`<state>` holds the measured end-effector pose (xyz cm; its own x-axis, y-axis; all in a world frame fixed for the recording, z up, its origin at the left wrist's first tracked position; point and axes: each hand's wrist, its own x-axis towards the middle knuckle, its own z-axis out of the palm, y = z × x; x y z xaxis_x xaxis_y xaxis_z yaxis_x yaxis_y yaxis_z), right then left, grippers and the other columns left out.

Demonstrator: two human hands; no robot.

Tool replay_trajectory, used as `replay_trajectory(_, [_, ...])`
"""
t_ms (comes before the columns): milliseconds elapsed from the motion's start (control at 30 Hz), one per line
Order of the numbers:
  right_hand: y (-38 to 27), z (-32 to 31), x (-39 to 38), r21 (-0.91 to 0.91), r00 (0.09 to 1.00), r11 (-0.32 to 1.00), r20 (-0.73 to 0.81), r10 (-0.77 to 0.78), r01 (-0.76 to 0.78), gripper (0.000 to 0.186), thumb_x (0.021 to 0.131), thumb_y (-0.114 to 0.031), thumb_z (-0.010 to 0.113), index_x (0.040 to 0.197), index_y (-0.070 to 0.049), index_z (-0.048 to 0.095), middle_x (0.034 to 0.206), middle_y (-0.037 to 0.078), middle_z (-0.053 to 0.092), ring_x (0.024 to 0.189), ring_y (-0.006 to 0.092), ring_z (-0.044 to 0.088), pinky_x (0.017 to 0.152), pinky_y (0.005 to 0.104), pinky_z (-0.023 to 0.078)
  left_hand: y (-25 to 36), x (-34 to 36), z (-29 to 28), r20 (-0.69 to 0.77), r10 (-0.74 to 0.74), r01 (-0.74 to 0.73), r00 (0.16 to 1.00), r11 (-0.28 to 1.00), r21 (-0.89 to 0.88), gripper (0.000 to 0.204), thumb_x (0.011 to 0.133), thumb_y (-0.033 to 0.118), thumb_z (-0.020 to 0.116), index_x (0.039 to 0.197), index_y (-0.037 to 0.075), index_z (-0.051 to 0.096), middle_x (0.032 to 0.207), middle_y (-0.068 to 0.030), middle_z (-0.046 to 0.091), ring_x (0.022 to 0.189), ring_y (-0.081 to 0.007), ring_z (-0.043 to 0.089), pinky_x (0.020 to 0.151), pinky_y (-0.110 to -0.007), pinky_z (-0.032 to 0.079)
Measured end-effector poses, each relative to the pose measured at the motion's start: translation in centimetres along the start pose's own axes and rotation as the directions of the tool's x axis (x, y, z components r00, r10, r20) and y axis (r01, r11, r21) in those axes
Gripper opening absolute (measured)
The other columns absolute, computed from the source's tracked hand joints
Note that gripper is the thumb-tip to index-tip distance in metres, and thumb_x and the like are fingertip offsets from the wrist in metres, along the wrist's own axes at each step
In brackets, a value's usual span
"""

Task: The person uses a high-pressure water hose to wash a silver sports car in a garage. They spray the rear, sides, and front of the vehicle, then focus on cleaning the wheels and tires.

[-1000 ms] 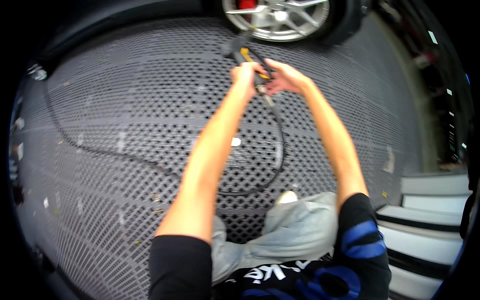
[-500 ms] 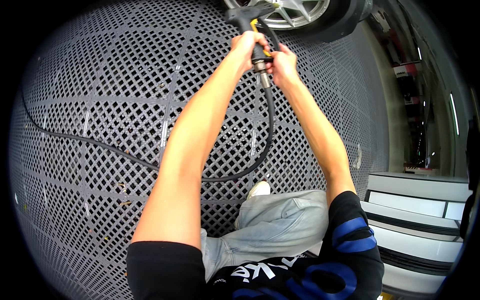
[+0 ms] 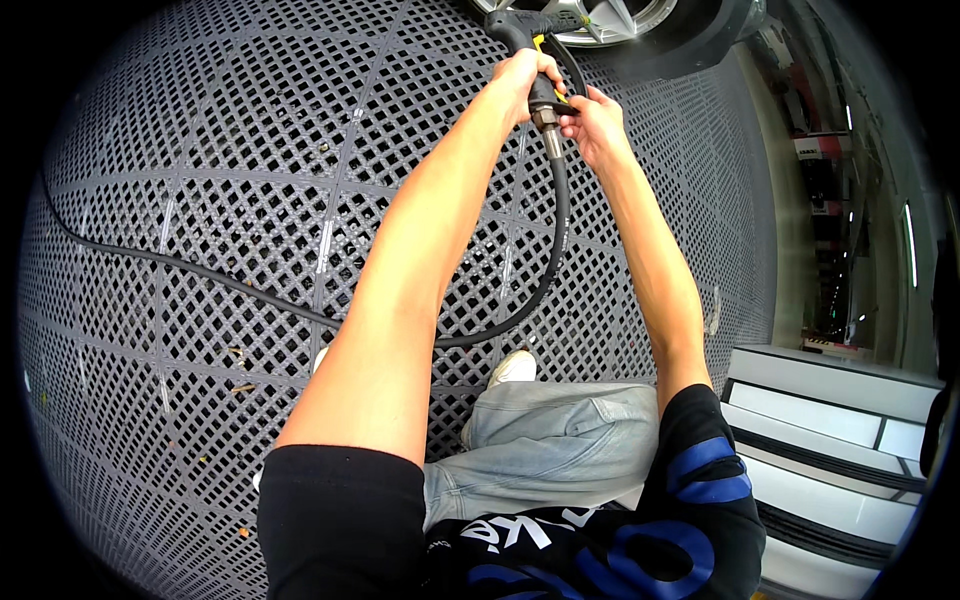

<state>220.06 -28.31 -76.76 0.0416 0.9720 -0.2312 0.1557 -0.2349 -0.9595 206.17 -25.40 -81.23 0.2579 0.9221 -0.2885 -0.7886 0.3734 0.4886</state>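
A black and yellow pressure washer gun [image 3: 514,30] is held out in front of me at the top of the view, near a silver car wheel [image 3: 610,18]. My left hand [image 3: 527,80] wraps round its grip. Lower down, my right hand [image 3: 597,122] pinches the bottom of the gun's trigger guard from the right, its fingers bent. From a metal coupling [image 3: 549,130] under the grip, a black hose [image 3: 560,230] curves down, passes under my left forearm and runs off to the left. Whatever lies in front of the nozzle is partly cut off.
Grey lattice floor tiles [image 3: 250,130] spread under me, with small leaf bits on them. The car's dark bumper [image 3: 690,45] stands at the upper right. White and black layered panels [image 3: 830,410] lie at the lower right. My white shoe [image 3: 515,367] is below the hose.
Both hands and the gun have shifted slightly to the right, the hose following. My right hand stays at the guard. The view has moved a little too.
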Motion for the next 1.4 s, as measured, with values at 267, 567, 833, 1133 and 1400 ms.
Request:
replay_trajectory(267, [-0.5,2.4,2.3,-0.003,0.987,0.993,0.111,-0.114,0.115,0.043,0.095,0.003,0.052,0.135,0.014,0.041,0.100,0.024,0.067,0.058,0.0223,0.069,0.046,0.0292,0.058,3.0,1.6,-3.2,0.147,0.033,-0.028,0.989,0.999,-0.040,0.009,0.072,0.004,0.058,0.080,-0.001,0.059,0.076,-0.0148,0.066,0.068,-0.0254,0.066,0.071,-0.040,0.060])
replay_trajectory(567, [-0.5,4.4,5.3,0.031,0.981,0.982,0.061,-0.186,0.185,0.037,0.094,0.003,0.053,0.128,0.017,0.047,0.092,0.025,0.067,0.055,0.0245,0.069,0.045,0.0305,0.060,2.9,6.2,-7.6,0.312,0.109,-0.050,0.944,0.980,-0.192,0.019,0.070,0.008,0.058,0.088,0.001,0.060,0.075,-0.0159,0.065,0.067,-0.0300,0.065,0.067,-0.041,0.059])
replay_trajectory(833, [-0.1,5.4,8.0,0.053,0.973,0.972,-0.016,-0.229,0.230,0.027,0.092,0.002,0.055,0.114,0.017,0.053,0.083,0.023,0.068,0.052,0.0259,0.068,0.045,0.0319,0.059,2.9,8.7,-8.2,0.260,0.203,-0.129,0.944,0.952,-0.277,0.022,0.071,0.005,0.058,0.093,0.003,0.056,0.075,-0.0141,0.063,0.065,-0.0294,0.065,0.063,-0.041,0.059])
replay_trajectory(1133, [0.4,5.8,10.6,0.064,0.969,0.967,-0.041,-0.244,0.246,0.034,0.091,0.002,0.060,0.118,0.019,0.048,0.090,0.026,0.066,0.056,0.0281,0.069,0.046,0.0335,0.060,3.5,11.4,-8.7,0.391,0.250,-0.092,0.886,0.920,-0.380,0.012,0.077,0.000,0.060,0.088,0.004,0.057,0.072,-0.0094,0.063,0.062,-0.0242,0.063,0.061,-0.034,0.057])
replay_trajectory(1400, [0.9,4.9,10.5,0.056,0.967,0.970,-0.112,-0.230,0.238,0.045,0.091,0.002,0.060,0.127,0.020,0.039,0.093,0.028,0.065,0.056,0.0291,0.069,0.045,0.0343,0.060,2.1,12.5,-8.5,0.357,0.131,-0.001,0.925,0.940,-0.341,0.014,0.075,0.008,0.060,0.086,0.000,0.059,0.073,-0.0145,0.066,0.064,-0.0276,0.066,0.064,-0.039,0.059])
